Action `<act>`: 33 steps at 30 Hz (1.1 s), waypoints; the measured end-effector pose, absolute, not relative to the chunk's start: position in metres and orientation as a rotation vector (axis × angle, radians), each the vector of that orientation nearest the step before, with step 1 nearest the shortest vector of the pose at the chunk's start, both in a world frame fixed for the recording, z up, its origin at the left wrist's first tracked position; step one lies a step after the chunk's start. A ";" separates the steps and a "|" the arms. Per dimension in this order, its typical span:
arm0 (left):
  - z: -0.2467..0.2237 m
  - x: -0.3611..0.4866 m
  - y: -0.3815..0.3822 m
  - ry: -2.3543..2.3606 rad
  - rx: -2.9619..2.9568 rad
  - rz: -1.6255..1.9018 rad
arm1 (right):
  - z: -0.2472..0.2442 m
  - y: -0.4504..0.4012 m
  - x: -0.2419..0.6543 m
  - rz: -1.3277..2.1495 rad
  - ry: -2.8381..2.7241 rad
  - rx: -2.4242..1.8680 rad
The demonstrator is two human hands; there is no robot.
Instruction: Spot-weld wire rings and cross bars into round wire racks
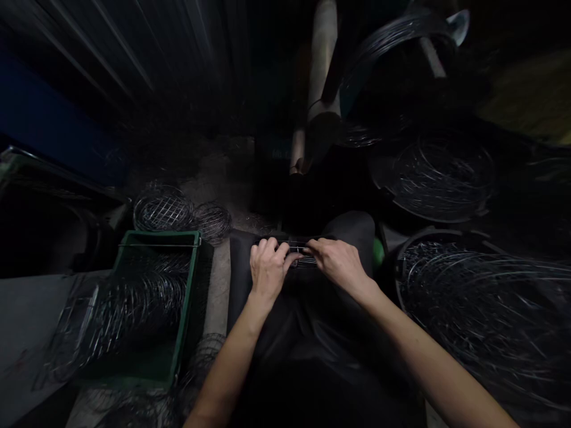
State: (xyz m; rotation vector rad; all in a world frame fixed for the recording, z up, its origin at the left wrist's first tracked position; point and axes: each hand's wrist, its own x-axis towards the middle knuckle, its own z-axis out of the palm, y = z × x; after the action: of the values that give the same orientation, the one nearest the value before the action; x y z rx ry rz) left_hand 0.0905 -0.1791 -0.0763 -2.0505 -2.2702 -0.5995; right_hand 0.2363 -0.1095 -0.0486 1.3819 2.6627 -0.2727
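Close together above my lap, my left hand (267, 264) and my right hand (336, 261) grip several thin metal wires (300, 249) that run crosswise between them. The fingers of each hand are bent round the wires, thumbs toward the middle. Only a short stretch of wire shows in the gap; the rest is hidden behind the fingers and lost in the dark. Beneath lies a black apron (307, 351) covering my legs.
A green plastic crate (184, 333) at the left holds many bent wire pieces. Round wire grids (163, 211) lie behind it. Tubs of wire (468, 297) stand at the right. A pale post (325, 53) rises ahead, beside a hanging wire coil (397, 32).
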 end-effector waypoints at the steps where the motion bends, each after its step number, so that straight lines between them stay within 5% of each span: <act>1: -0.077 0.091 -0.180 -2.261 -2.035 -0.602 | -0.048 -0.110 0.236 -0.262 2.659 1.373; 15: -0.112 0.098 -0.197 -2.125 -1.883 -0.688 | -0.049 -0.118 0.237 -0.287 2.646 1.360; 26: -0.077 0.072 -0.176 -1.985 -2.329 -0.516 | -0.054 -0.119 0.257 -0.460 2.982 1.193; 33: -0.047 0.036 -0.158 -2.274 -2.316 -1.049 | -0.058 -0.117 0.266 -0.479 3.008 1.131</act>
State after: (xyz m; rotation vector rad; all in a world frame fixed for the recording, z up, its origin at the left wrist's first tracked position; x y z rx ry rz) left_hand 0.0356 -0.1580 -0.0470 -2.3162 -2.2742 -1.0492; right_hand 0.2656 -0.1165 -0.0582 1.1308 3.0080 -0.4791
